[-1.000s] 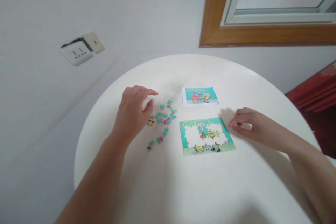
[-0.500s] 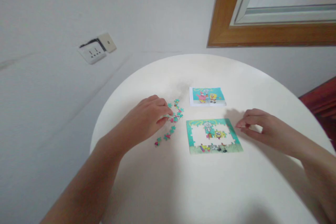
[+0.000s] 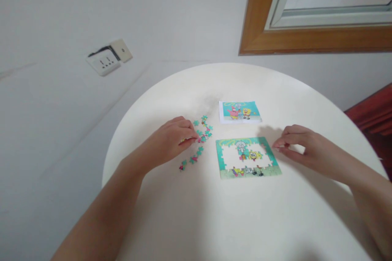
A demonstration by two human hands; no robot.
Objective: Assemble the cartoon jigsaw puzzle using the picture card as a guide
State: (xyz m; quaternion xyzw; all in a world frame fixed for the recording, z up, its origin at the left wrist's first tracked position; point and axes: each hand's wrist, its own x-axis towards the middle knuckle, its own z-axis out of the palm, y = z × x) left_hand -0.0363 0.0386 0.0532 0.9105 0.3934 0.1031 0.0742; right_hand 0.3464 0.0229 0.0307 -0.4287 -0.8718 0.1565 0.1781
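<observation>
My left hand [image 3: 174, 140] is closed in a pinch over the loose puzzle pieces [image 3: 194, 159], its fingertips on a pink and teal puzzle piece [image 3: 199, 140]. Other small pieces lie scattered around those fingers, and the hand hides some of them. To the right lies a partly filled jigsaw puzzle [image 3: 225, 173] with a teal and green border, a few joined pieces inside and white gaps. Beside its right edge, my right hand [image 3: 294, 142] holds thumb and fingers together; anything between the tips is too small to make out.
A printed picture card [image 3: 241, 111] with cartoon figures lies behind the puzzle on the round white table [image 3: 245, 216]. The wall with a socket [image 3: 105, 62] borders the table's far left side. A wood-framed window [image 3: 260, 36] and red cloth [image 3: 372, 110] are at the right.
My left hand has shifted slightly down among the loose pieces, its fingers drawing together in a pinch. My right hand keeps its pose beside the puzzle. The view has turned slightly.
</observation>
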